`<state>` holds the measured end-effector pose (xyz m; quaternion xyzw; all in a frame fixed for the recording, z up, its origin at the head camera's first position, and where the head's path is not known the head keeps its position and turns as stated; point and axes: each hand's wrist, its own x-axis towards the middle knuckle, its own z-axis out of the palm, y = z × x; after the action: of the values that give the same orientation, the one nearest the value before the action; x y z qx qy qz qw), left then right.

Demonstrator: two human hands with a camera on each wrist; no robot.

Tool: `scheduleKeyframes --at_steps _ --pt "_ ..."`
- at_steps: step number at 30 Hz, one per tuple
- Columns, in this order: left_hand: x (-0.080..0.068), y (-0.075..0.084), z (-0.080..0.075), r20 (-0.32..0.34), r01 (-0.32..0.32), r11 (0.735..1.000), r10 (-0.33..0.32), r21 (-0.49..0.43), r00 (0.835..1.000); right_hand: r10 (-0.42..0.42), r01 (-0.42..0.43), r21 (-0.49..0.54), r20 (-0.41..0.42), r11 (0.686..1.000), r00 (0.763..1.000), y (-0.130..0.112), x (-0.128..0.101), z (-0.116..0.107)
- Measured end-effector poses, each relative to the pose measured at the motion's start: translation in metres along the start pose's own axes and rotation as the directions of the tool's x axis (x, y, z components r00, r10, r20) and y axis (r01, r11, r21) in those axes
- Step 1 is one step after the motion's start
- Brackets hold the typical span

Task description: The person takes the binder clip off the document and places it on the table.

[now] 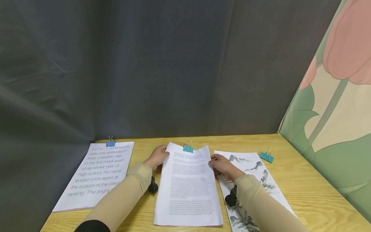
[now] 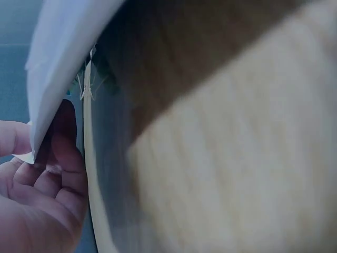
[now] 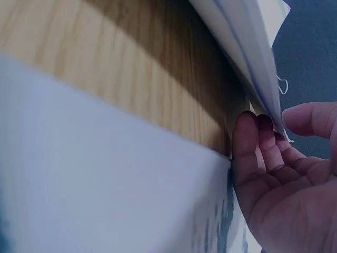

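Note:
A stack of white printed pages point(image 1: 188, 183) lies in the middle of the wooden table point(image 1: 304, 180), bound at its far edge by a teal binder clip point(image 1: 188, 148). My left hand point(image 1: 157, 157) grips the stack's far left corner and my right hand point(image 1: 221, 165) its far right corner. The far end is lifted off the table. In the left wrist view the thumb of the left hand point(image 2: 47, 179) lies on the paper edge point(image 2: 63, 52) with the fingers beneath. The right wrist view shows the right hand point(image 3: 279, 174) pinching the paper edge point(image 3: 247, 42) the same way.
A large-print stack point(image 1: 95, 174) with a blue clip point(image 1: 110, 143) lies to the left. To the right lies an ink landscape print point(image 1: 255, 170) with a teal clip point(image 1: 266, 157). Dark cloth point(image 1: 145, 64) closes the back and left, and a floral panel point(image 1: 333, 96) closes the right.

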<state>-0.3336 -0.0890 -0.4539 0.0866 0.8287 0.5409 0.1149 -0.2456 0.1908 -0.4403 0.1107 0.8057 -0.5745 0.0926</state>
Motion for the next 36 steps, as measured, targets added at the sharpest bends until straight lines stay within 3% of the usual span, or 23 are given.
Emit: scheduleKeyframes --at_steps 8,14,22,28,36 --pt "-0.003 -0.005 0.003 -0.006 -0.003 0.998 0.002 -0.067 1.0 -0.025 0.024 -0.011 -0.043 1.0 0.999 -0.003 0.007 -0.004" --pt "-0.007 -0.005 0.006 -0.027 -0.016 0.994 0.013 -0.111 1.0 -0.092 0.084 -0.098 -0.089 0.992 0.992 -0.013 0.009 -0.004" --pt "-0.011 -0.004 0.01 -0.036 -0.031 0.99 0.027 -0.137 0.999 -0.244 0.212 -0.327 -0.06 0.921 0.968 -0.029 0.011 -0.008" --pt "-0.015 -0.003 0.009 -0.045 -0.035 0.984 0.028 -0.175 0.999 -0.252 0.225 -0.356 -0.029 0.907 0.967 -0.041 0.016 -0.005" --pt "-0.018 -0.002 0.012 -0.043 -0.053 0.977 0.045 -0.204 0.998 -0.313 0.286 -0.391 -0.005 0.875 0.95 -0.055 0.03 0.002"
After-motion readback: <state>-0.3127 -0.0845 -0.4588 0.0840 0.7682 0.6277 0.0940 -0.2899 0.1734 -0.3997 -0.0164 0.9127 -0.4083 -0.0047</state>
